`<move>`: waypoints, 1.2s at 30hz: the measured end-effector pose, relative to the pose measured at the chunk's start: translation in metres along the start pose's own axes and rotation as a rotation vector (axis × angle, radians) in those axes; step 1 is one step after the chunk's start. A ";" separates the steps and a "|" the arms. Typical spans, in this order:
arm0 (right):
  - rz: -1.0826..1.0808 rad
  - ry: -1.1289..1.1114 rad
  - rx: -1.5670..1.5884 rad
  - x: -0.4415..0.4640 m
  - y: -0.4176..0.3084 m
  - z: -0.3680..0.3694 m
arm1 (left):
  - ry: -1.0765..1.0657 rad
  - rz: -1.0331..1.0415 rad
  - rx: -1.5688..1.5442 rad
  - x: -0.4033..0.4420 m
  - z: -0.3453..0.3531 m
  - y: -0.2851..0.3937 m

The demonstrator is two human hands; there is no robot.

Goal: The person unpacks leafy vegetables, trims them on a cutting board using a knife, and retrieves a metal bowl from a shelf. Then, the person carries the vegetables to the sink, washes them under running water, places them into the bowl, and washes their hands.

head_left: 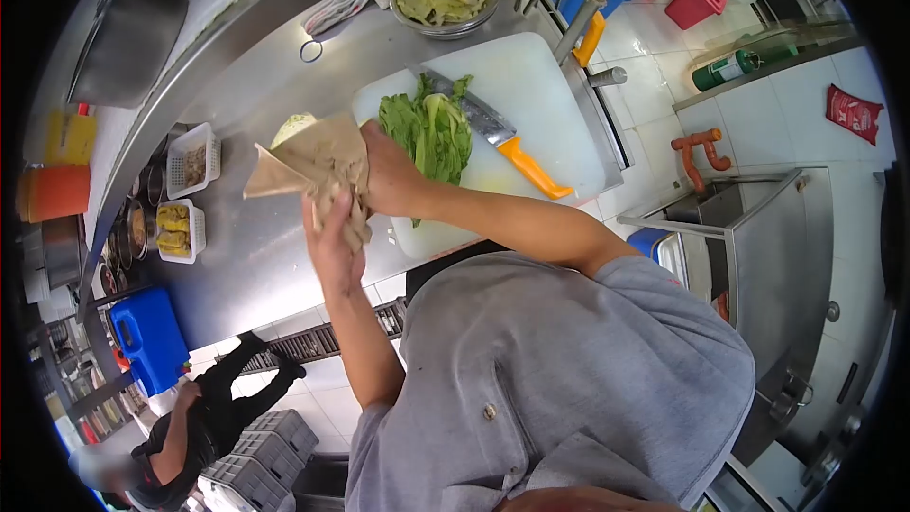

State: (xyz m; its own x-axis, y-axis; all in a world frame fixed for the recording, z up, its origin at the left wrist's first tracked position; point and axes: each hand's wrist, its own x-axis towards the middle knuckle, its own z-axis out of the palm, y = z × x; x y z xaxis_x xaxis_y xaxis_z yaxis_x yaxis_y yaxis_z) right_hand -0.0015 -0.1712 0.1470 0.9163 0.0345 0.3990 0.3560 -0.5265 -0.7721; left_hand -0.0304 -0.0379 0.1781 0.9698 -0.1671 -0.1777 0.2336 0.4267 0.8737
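A beige cloth (pixel 318 156) is bunched up over the steel counter, its upper part spread out and its lower part crumpled. My left hand (pixel 334 239) is closed around the crumpled lower end. At the cloth's right side, my right hand (pixel 391 171) grips it, its fingers partly hidden. Behind the cloth's top edge peeks a pale green cabbage (pixel 294 127), mostly covered from view. Right of my hands, green lettuce leaves (pixel 427 133) lie on a white cutting board (pixel 531 85). A knife with an orange handle (pixel 533 167) rests on the board, its blade beside the leaves.
A metal bowl (pixel 474 24) of leaf trimmings and a striped cloth (pixel 339 8) sit at the counter's back. White baskets (pixel 199 154) with food stand left. A blue jerrycan (pixel 152 337) is lower left, near another person in dark clothes (pixel 204 417) and grey crates (pixel 256 460).
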 end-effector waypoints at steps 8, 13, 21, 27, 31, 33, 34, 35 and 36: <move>0.085 0.153 0.237 -0.034 0.031 -0.132 | -0.189 0.006 0.270 0.152 0.091 0.009; 0.396 0.329 0.097 -0.119 0.053 -0.194 | -0.232 0.557 1.005 0.340 0.137 -0.051; 0.835 0.670 0.201 -0.214 0.057 -0.187 | -0.268 0.278 1.837 0.340 0.218 -0.105; 0.813 0.636 0.241 -0.207 0.066 -0.178 | -0.677 0.376 2.129 0.373 0.198 -0.130; 0.674 0.462 0.024 -0.180 0.058 -0.186 | -0.698 0.213 1.443 0.325 0.215 -0.071; 0.675 0.399 -0.025 -0.173 0.057 -0.183 | -0.890 -0.431 1.315 0.396 0.240 -0.029; 0.674 0.347 -0.082 -0.172 0.058 -0.181 | -1.039 -1.054 1.070 0.425 0.233 -0.023; 0.654 0.260 -0.168 -0.174 0.063 -0.176 | -1.007 -1.063 1.065 0.389 0.212 -0.009; 0.644 0.240 -0.149 -0.173 0.066 -0.167 | -0.867 -0.375 1.174 0.343 0.181 0.000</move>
State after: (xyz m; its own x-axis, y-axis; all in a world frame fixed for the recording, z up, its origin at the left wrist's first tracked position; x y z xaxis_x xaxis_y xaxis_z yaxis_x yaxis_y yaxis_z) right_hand -0.1675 -0.3543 0.1094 0.8641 -0.5032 -0.0037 -0.2890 -0.4902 -0.8223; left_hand 0.2895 -0.2559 0.1990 0.4293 -0.7399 -0.5179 -0.1430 -0.6219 0.7699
